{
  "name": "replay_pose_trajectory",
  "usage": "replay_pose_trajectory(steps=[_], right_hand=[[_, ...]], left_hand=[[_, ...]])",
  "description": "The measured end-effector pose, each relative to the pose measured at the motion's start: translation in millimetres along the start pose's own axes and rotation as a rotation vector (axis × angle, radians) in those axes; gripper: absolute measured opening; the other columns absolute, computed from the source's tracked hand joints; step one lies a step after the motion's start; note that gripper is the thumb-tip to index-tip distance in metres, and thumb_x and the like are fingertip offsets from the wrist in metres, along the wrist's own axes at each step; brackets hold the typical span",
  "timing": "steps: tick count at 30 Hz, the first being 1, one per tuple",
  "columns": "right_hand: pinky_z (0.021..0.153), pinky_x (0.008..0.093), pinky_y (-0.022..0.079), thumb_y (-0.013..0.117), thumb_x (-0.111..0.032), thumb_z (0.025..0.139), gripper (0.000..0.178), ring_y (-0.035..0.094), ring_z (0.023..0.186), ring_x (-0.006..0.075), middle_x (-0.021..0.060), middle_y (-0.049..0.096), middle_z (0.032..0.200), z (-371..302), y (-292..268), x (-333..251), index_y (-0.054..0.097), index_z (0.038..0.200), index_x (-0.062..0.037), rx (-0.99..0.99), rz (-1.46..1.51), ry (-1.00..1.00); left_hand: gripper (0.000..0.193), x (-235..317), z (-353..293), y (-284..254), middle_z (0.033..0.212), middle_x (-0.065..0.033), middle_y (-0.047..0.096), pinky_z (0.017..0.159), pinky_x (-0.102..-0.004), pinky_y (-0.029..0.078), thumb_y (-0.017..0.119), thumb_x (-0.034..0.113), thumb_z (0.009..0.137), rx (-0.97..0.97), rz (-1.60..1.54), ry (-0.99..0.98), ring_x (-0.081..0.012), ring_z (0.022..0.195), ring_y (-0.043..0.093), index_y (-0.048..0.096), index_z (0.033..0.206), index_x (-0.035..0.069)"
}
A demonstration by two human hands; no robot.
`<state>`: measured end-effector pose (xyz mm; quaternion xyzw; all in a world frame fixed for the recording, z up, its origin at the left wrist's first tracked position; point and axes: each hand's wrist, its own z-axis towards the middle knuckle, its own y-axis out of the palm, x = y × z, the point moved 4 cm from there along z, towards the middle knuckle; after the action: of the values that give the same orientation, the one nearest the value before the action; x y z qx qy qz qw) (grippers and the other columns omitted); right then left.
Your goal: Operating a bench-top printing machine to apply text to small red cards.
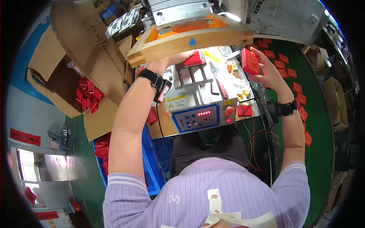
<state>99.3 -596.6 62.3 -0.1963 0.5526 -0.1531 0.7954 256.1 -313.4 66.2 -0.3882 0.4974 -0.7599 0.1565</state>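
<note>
Step in hand: we judge this a load-and-unload moment at the small printing machine, one red piece going onto the fixture while another comes away.
Left hand: reaching under the wooden screen frame, fingers resting on a red flat piece that lies on the machine's metal bed; the grip looks loose, laid on the piece more than closed round it (the frame hides the fingertips).
Right hand: raised at the machine's right side, thumb and fingers closed on a red box-shaped piece, held clear of the tabletop.
Orientation, held piece: broad face turned toward us and leftward, long axis running roughly up-down in the view, slightly tilted.
Orientation, bed piece: lies flat, long axis roughly left-right, one corner pointing toward the frame.
Next move calls for: squaring the bed piece in its fixture; setting the held one among the finished red pieces spread on the green mat.
</note>
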Motion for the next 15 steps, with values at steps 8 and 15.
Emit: replay_pose_trajectory(steps=[8, 15], right_hand=[[0.099, 0.0319, 0.035, 0.075, -0.011, 0.064, 0.086, 0.043, 0.119, 0.0178, 0.0077, 0.039, 0.134, -69.9, -13.9, 10.7, 0.03, 0.138, -0.0081, 0.109, 0.061, 0.161], [0.103, 0.0325, 0.03, 0.071, -0.014, 0.074, 0.072, 0.04, 0.122, 0.023, 0.0153, 0.042, 0.131, -216.0, -40.5, 90.8, 0.033, 0.133, 0.0011, 0.347, -0.45, 0.302]], left_hand=[[0.057, 56.1, -57.2, 25.4, 0.14, -0.0202, 0.031, 0.109, -0.0405, 0.015, 0.033, 0.041, 0.094, -0.122, 0.343, 0.3, -0.0353, 0.13, 0.026, 0.034, 0.133, 0.0], [0.039, 107.8, -212.5, -8.7, 0.102, -0.014, 0.058, 0.087, -0.0358, 0.041, 0.036, 0.03, 0.096, -0.453, -0.471, 0.281, -0.0272, 0.097, 0.054, 0.06, 0.102, 0.0]])
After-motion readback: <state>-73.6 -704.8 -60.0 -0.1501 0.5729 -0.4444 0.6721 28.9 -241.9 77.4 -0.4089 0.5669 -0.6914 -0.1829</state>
